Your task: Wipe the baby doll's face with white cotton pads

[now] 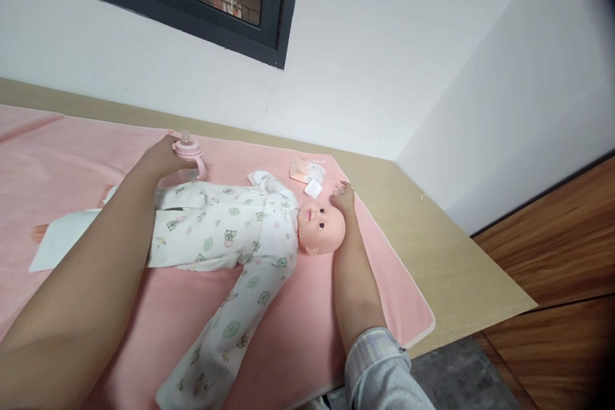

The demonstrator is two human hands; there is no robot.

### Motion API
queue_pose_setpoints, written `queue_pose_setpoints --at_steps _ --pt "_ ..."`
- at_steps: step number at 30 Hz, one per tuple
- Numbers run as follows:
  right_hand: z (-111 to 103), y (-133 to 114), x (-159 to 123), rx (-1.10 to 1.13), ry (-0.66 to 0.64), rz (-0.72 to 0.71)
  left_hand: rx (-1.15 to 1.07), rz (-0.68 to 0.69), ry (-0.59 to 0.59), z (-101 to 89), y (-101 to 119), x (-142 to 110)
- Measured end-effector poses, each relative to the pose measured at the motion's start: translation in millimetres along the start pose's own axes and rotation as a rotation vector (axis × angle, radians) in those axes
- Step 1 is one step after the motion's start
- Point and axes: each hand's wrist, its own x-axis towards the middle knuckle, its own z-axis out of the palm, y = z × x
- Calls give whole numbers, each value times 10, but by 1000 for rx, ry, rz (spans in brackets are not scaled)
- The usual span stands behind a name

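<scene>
At the far side of the mat, my left hand (166, 157) is closed around a pink baby bottle (189, 150) with a clear nipple on top and a side handle. The bottle stands upright beyond the doll's legs. My right hand (344, 200) reaches past the doll's head, its fingers closed on a small clear thing (339, 189), mostly hidden by the fingers. Between my arms a baby doll (225, 224) lies on its back in a white printed outfit, its head to the right. My left forearm hides part of its legs.
Beside the doll's head lie a small printed packet (306, 170) and a small white square item (313, 189). A pink mat (283, 327) covers much of the wooden tabletop (432, 256). A white wall with a dark-framed window (273, 45) rises behind; wooden panels (552, 256) stand right.
</scene>
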Motion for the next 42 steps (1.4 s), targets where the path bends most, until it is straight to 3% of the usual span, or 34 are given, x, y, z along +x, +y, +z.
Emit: queue_pose_setpoints --at_steps 5,10,14,17,21,23,26,33,38,42 --pt "-22 -8 21 73 38 41 90 -71 78 -28 153 -113" --pt "-184 -401 -22 335 129 -28 29 32 128 -126 574 -274" --pt "-423 -979 -143 549 74 -240 12 203 77 -102 1077 -515" --pt "-571 -1446 -387 628 -66 -438 76 378 56 25 1449 -757" --pt "-575 -1957 -889 625 -186 -755 166 485 43 211 1808 -1062" --pt "-513 -2115 -1115 546 -260 -833 183 509 4 257 1908 -1172" --pt "-417 -2223 -1329 451 -336 -839 196 524 -16 266 1970 -1270" --pt "-361 -2255 -1505 372 -503 -799 196 498 54 212 1997 -1354" --pt "-361 -2311 -1649 434 -472 -741 266 483 117 225 2025 -1422" --pt "-324 -2274 -1554 414 -391 -772 432 623 182 174 2091 -1501"
